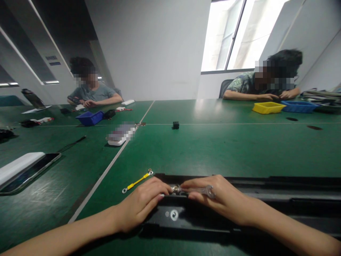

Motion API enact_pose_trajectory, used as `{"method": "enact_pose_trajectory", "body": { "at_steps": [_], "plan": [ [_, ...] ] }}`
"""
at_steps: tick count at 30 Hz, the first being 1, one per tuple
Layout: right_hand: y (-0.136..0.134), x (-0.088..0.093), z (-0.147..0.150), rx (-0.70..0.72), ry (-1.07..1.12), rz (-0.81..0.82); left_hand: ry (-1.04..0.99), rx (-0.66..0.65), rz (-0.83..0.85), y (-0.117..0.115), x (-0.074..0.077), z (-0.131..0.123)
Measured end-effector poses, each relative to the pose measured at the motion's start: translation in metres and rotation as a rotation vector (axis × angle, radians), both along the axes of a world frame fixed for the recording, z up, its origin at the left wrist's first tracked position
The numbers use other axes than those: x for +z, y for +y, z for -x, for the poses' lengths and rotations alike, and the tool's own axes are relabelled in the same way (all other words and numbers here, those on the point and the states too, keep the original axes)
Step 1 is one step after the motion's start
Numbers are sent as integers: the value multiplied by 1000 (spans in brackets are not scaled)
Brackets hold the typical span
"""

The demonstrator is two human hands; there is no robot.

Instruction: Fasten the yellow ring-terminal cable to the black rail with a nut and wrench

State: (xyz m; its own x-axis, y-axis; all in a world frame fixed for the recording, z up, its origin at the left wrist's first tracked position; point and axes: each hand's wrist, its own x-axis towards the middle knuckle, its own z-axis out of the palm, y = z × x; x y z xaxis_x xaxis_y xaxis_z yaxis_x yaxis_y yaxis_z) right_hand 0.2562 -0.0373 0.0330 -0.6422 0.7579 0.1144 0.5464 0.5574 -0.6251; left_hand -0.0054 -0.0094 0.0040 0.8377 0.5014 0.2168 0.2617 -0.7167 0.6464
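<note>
In the head view, a long black metal channel lies on the green table in front of me. My right hand is closed round a wrench, whose open jaw sticks out past the fingers. The other end of the wrench points to a brass-coloured nut inside the channel. My left hand is closed, its fingertips against the fitting beside that nut; what they pinch is hidden. A yellow ground wire with ring terminals lies just beyond my left hand. A screw with a washer shows on the channel's near face.
A phone and a white power bank lie at left. A white device and a small black block stand further off. Two people sit across the table near a dark blue bin, a yellow bin and a blue tray.
</note>
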Motion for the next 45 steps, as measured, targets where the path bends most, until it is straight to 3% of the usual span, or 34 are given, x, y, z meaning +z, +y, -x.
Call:
{"method": "enact_pose_trajectory", "body": {
  "at_steps": [45],
  "plan": [
    [-3, 1, 0, -14, -90, -78, 8, 10, -8, 0, 0, 0]
  ]
}}
